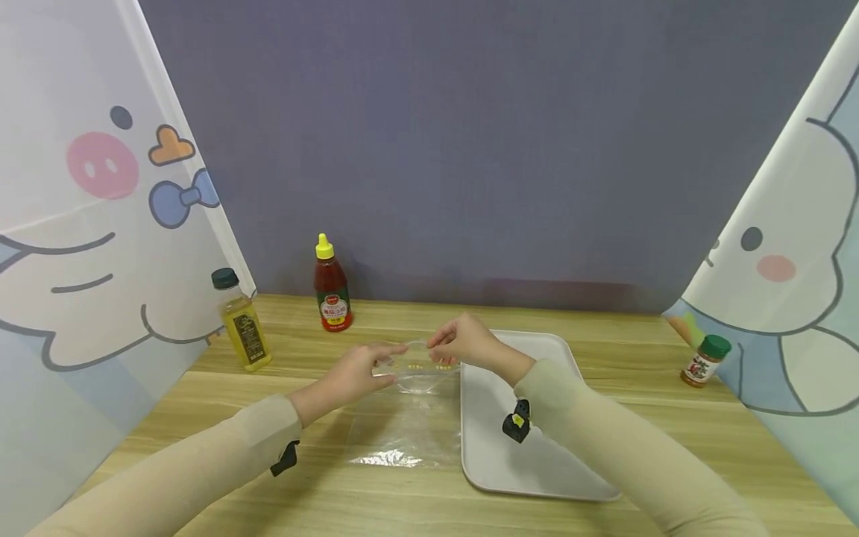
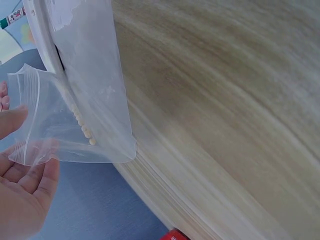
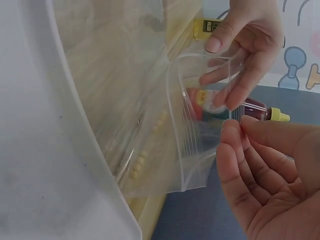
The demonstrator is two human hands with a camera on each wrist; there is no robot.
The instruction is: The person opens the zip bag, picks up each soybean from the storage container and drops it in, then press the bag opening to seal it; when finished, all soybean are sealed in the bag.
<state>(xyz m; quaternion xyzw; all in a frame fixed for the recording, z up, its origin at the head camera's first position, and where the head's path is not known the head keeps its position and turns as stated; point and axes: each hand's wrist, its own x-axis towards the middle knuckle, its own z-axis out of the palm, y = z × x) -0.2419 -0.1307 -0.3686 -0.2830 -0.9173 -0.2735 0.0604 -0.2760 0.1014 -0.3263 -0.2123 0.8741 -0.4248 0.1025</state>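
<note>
A clear zip-lock bag [image 3: 175, 125] hangs by its mouth between both hands, its lower part lying toward the wooden table in the head view. Several small pale yellow grains [image 2: 82, 125] sit in a line inside it. My left hand [image 1: 358, 375] holds one end of the bag's mouth, its thumb on one side and its fingers showing through the plastic. With thumb and index finger, my right hand [image 3: 275, 175] pinches the rim near the zip strip; its other fingers curl below. The mouth is spread apart between the hands in the right wrist view.
A white tray [image 1: 517, 462] lies beside the bag, under the right forearm. At the left stand an oil bottle [image 1: 247, 335] and a red sauce bottle [image 1: 332, 291] with a yellow cap. A green-lidded spice jar [image 1: 705, 361] stands far right on the table [image 1: 322, 492].
</note>
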